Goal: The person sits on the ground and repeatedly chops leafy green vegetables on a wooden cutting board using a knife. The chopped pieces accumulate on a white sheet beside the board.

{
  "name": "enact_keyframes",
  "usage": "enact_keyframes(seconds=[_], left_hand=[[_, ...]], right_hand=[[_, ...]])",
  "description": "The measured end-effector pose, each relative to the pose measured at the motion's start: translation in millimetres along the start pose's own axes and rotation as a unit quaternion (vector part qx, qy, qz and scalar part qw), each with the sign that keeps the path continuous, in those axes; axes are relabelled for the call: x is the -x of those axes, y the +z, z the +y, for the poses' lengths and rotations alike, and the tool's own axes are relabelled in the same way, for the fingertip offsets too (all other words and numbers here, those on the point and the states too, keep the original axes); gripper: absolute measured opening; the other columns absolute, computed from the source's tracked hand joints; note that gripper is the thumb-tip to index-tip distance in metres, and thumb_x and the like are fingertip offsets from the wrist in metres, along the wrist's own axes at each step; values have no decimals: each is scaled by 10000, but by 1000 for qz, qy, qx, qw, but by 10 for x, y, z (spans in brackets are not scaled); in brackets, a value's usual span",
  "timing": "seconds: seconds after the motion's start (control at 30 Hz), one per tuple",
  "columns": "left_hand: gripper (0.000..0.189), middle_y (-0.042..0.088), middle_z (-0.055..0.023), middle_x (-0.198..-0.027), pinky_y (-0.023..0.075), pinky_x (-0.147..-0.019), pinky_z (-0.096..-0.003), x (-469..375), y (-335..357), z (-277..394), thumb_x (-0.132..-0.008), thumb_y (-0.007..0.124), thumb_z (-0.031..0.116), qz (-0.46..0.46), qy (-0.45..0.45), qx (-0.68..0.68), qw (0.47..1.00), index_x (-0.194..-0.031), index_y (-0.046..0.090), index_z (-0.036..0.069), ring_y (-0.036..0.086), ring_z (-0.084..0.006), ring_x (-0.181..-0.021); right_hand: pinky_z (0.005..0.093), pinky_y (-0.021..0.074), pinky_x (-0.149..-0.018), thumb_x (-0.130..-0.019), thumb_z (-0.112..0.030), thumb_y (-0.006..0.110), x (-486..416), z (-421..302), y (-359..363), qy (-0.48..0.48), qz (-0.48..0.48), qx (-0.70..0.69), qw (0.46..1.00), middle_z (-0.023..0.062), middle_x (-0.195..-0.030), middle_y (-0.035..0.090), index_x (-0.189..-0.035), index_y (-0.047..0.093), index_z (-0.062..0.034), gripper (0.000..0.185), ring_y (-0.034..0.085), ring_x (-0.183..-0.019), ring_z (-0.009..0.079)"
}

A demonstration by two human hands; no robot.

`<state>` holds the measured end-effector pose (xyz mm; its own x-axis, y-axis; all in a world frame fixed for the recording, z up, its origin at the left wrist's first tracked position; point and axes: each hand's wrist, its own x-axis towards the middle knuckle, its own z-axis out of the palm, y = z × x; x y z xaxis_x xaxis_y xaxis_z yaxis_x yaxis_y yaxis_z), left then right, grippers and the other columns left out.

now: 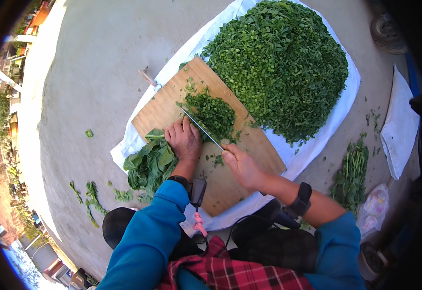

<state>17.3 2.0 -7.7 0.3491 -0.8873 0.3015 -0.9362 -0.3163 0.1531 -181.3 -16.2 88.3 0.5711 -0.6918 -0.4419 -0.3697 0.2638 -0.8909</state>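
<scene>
My right hand [243,166] grips a knife [202,128] whose thin blade points up and left over a wooden cutting board [258,145]. Close to the blade, my left hand [184,139] presses down on a bunch of leafy greens [151,163], whose large leaves spread over the board's left edge. Chopped greens [212,112] lie on the board just beyond the blade. The board rests on a white sheet [308,154], partly against a big heap of chopped greens [279,69]. The knife's handle is mostly hidden in my right fist.
On the concrete floor at right are a bundle of uncut greens [350,172], a clear plastic bag [374,208] and a white sack [399,123]. A tyre [386,34] is at upper right. Leaf scraps [93,197] are scattered at left. A wooden piece [146,77] lies near the sheet.
</scene>
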Motion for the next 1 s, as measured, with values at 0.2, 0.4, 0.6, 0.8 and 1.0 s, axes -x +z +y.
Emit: enact_keyframes(seconds=[0.2,0.4,0.6,0.8,1.0], left_hand=[[259,613,-88,-1021,353,-966,-444,0,22,-12,-795,594,196,13,2,-13,1000,-1022,654,88,557,-283,-989],[278,612,-92,-1039,330,-995,-455,-8,1,3,-826,549,214,21,-11,13,1000,-1059,623,82,550,-281,-1016],[329,593,-116,-1115,292,-1032,-474,22,-31,-9,-859,510,196,-20,-31,50,998,-1147,566,46,522,-292,-1087],[364,573,-154,-1154,297,-1046,-476,21,-38,-1,-877,497,175,-13,-34,51,998,-1206,519,22,514,-309,-1111],[367,535,-189,-1218,295,-1064,-478,37,-72,-51,-874,524,176,6,-15,62,998,-1194,524,-3,486,-338,-1173]], right_hand=[[469,473,-731,-994,-330,411,-368,17,80,56,-29,101,993,248,-878,629,-1168,502,-42,348,599,-860,444],[413,490,-781,-986,-347,438,-377,226,157,24,86,0,996,225,-924,646,-1280,498,-26,440,633,-862,380],[395,484,-833,-991,-334,436,-10,149,23,-84,56,37,994,249,-998,638,-1256,505,14,443,633,-953,372],[405,477,-855,-992,-313,443,165,82,40,-63,41,29,997,255,-1035,632,-1247,507,22,426,619,-1001,389],[407,481,-830,-992,-311,441,94,251,41,-42,25,20,999,252,-1025,634,-1207,525,29,410,616,-973,397]])
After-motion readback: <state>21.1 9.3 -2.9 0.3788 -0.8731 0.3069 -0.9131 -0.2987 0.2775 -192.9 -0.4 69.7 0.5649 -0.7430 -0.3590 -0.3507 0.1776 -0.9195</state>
